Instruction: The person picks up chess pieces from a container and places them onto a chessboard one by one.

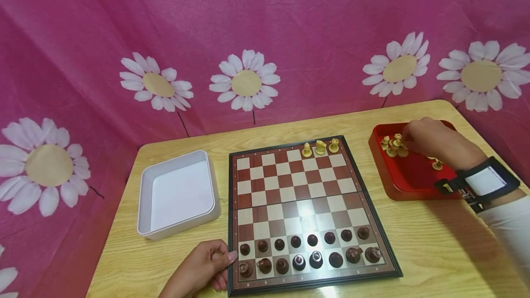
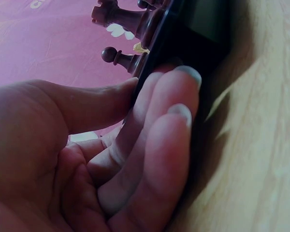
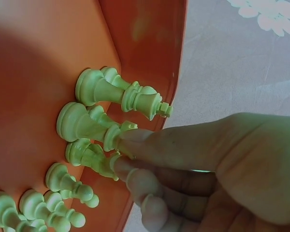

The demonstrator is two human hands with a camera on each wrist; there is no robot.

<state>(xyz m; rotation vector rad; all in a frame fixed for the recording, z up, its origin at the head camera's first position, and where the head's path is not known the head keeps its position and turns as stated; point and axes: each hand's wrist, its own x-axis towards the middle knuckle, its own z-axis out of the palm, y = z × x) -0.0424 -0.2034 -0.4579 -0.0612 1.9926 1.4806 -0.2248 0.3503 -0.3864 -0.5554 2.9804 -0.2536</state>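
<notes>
My left hand (image 1: pixel 203 266) grips the near left edge of the chessboard (image 1: pixel 265 213), thumb over the rim and fingers curled beneath it. My right hand (image 1: pixel 432 141) reaches into the red tray (image 1: pixel 414 174). In the right wrist view, its thumb and fingers pinch a tall cream chess piece (image 3: pixel 79 124), whose head they hide. Beside that piece stands a cream king (image 3: pixel 104 89) with a cross on top. Several cream pawns (image 3: pixel 65 181) stand in the tray too. On the board's far right corner are a cream bishop (image 1: pixel 306 151), a knight (image 1: pixel 320 147) and a rook (image 1: pixel 333 146).
Dark pawns (image 1: pixel 296 241) and taller dark pieces (image 1: pixel 316 259) fill the board's two near rows. An open white tray (image 1: pixel 180 197) sits left of the board on the wooden table (image 1: pixel 120 247). A pink flowered cloth (image 1: pixel 314 59) hangs behind.
</notes>
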